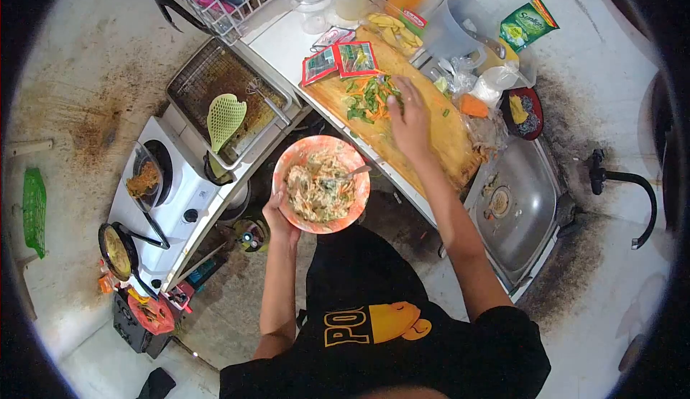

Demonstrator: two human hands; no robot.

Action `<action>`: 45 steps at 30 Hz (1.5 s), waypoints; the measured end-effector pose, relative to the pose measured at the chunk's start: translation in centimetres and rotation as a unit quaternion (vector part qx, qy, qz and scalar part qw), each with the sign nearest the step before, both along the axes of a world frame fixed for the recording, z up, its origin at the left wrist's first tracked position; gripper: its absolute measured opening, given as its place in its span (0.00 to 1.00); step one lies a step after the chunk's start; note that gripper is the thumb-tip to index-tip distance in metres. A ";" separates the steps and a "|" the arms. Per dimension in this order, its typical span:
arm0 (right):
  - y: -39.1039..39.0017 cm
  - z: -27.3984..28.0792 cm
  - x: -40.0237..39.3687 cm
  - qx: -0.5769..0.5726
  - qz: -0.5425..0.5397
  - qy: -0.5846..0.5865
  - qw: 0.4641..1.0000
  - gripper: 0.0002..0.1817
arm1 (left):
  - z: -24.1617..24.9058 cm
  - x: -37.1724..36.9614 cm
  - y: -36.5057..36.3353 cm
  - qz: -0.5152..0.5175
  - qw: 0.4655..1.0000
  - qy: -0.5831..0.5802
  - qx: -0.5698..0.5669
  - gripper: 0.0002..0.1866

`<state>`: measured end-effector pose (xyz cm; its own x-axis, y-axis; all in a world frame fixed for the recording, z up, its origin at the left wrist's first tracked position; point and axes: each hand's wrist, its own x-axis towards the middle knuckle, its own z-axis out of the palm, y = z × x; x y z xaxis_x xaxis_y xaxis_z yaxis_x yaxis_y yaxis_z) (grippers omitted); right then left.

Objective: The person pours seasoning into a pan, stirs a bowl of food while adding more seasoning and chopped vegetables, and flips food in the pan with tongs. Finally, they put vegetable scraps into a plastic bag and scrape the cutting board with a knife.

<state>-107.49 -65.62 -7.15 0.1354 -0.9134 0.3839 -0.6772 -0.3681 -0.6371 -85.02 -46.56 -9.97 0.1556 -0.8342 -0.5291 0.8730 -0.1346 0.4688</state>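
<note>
My left hand [282, 218] grips the rim and side of an orange-and-white bowl [285, 156], held in front of my body. Inside it is a pale, lumpy mixture [321, 187] with orange and green bits, and a spoon [357, 172] leans on the right rim. Over the wooden cutting board [442, 136], my right hand [411, 115] reaches in with thumb and fingers apart. It is beside a pile of chopped green and orange vegetables [370, 101]. Two red-edged seasoning packets [339, 62] lie just beyond the pile.
To the left are a white stove [183, 183] with a small frying pan [117, 250], and a tray [201, 86] holding a green slotted ladle [225, 117] and a whisk [267, 101]. A metal sink [521, 216] is at right. Bottles, a pitcher [453, 32] and bags crowd the counter's back.
</note>
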 end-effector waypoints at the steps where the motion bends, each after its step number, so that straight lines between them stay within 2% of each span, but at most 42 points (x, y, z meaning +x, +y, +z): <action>1: 0.0 -0.4 0.8 -0.009 0.014 -0.017 1.000 0.22 | 0.3 0.2 -0.5 -0.009 1.000 -0.007 0.029 0.36; 2: 0.3 -0.4 1.3 -0.009 0.014 -0.018 1.000 0.22 | 0.3 0.4 -0.7 -0.008 1.000 -0.008 0.029 0.36; 4: 1.0 1.2 2.5 -0.029 0.010 0.093 0.995 0.28 | 0.5 0.7 -1.2 -0.020 0.999 -0.020 0.017 0.38; 8: 1.7 1.7 3.5 -0.035 -0.007 0.143 0.989 0.35 | 1.5 0.5 -1.6 -0.018 0.997 -0.034 0.062 0.39; 11: 2.0 1.8 3.6 -0.065 -0.014 0.193 0.979 0.37 | 0.8 0.5 -1.3 -0.017 0.999 -0.031 0.027 0.39; 17: 1.6 2.0 4.7 -0.036 -0.050 0.180 0.982 0.33 | 1.3 0.2 -1.1 -0.021 0.998 -0.031 0.040 0.39; 19: 1.7 2.6 5.4 -0.040 -0.043 0.264 0.963 0.29 | 0.5 0.4 -1.2 -0.024 0.999 -0.029 0.032 0.39; 23: 1.1 1.8 5.7 -0.048 -0.053 0.279 0.958 0.23 | 0.8 0.5 -1.8 -0.023 0.999 -0.027 0.019 0.40; 25: 0.4 1.7 5.5 -0.040 -0.034 0.277 0.960 0.15 | 1.1 0.6 -2.0 -0.023 0.999 -0.026 0.016 0.40; 28: -0.3 1.0 4.8 -0.082 -0.002 0.282 0.956 0.09 | 2.4 0.4 -2.4 -0.020 0.999 -0.040 0.032 0.40; 29: -0.4 0.6 4.3 -0.083 -0.004 0.282 0.956 0.09 | 2.7 0.3 -2.5 -0.013 0.997 -0.053 0.051 0.40; 31: -0.7 0.0 3.1 -0.164 0.032 0.254 0.953 0.05 | 2.7 0.4 -2.5 -0.015 0.998 -0.046 0.046 0.40; 35: -1.7 -0.1 0.6 -0.141 0.046 0.239 0.960 0.05 | 2.3 0.7 -2.2 -0.029 0.999 -0.034 0.018 0.40; 37: -2.5 0.2 -0.4 -0.098 0.007 0.093 0.991 0.05 | 3.3 0.4 -2.3 -0.027 0.999 -0.039 0.016 0.39; 38: -3.3 0.2 -1.1 -0.098 0.006 0.093 0.991 0.05 | 3.7 0.3 -2.2 -0.024 0.999 -0.043 0.014 0.39; 40: -4.6 0.6 -2.0 0.071 -0.061 -0.038 0.995 0.08 | 3.6 0.4 -2.0 -0.026 0.999 -0.032 0.013 0.39; 41: -4.9 0.6 -2.4 0.070 -0.065 -0.038 0.995 0.08 | 3.6 0.3 -2.0 -0.028 0.999 -0.022 0.011 0.38; 42: -5.0 1.5 -2.5 0.183 -0.093 -0.224 0.953 0.07 | 4.0 0.1 -1.9 -0.032 0.999 -0.021 0.010 0.38; 43: -5.1 2.2 -2.7 0.285 -0.115 -0.399 0.864 0.07 | 4.6 -0.1 -1.8 -0.034 0.999 -0.024 0.000 0.39; 44: -5.2 2.5 -3.1 0.282 -0.118 -0.400 0.864 0.07 | 5.3 -0.3 -1.7 -0.035 0.999 -0.028 -0.011 0.39; 45: -5.3 2.7 -3.8 0.338 -0.081 -0.497 0.795 0.07 | 6.0 -0.5 -1.6 -0.044 0.998 -0.028 -0.024 0.39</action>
<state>-111.26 -70.91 -4.43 -0.0691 -0.9313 -0.3575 0.2806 0.3258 -0.9029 -85.47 -48.12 -3.99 0.1084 -0.8701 -0.4808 0.8312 -0.1860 0.5240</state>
